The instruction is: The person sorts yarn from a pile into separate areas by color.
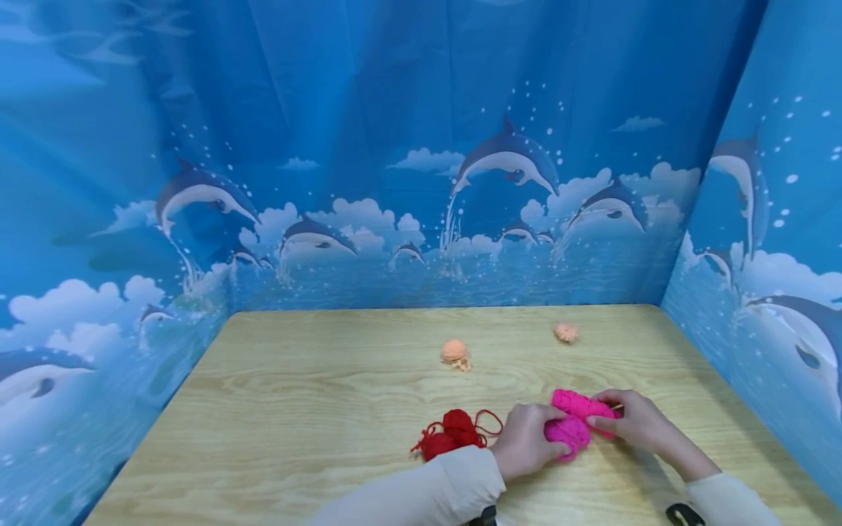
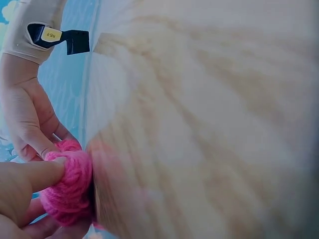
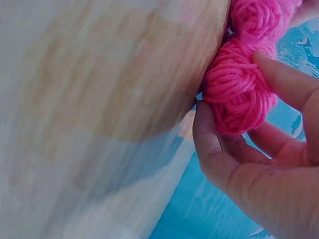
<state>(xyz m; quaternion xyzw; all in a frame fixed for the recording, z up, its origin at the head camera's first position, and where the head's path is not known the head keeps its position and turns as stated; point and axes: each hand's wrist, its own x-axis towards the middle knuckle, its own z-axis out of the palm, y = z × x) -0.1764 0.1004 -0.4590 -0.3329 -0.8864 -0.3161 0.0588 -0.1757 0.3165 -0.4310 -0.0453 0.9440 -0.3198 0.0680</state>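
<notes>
Two pink yarn bundles [image 1: 577, 418] lie touching each other at the near right of the worktop [image 1: 316, 409], and both hands are on them. The left hand [image 1: 526, 440] curls its fingers round the nearer bundle; the right hand [image 1: 634, 422] pinches the farther one from the right side. One red yarn bundle [image 1: 454, 432] sits just left of the left hand, with loose loops of thread trailing round it. Two small orange yarn balls lie farther back, well apart from the hands: one [image 1: 454, 351] near the middle of the worktop, the other [image 1: 566, 333] to its right. Nothing stands between the hands and the pink yarn.

The head view alone shows the red and orange yarn and the dolphin-printed backdrop [image 1: 421, 183] behind. The left wrist view shows a fingertip pressed into the pink yarn, and the right wrist view shows thumb and fingers wrapped about a wound pink bundle, both close up against the blurred worktop.
</notes>
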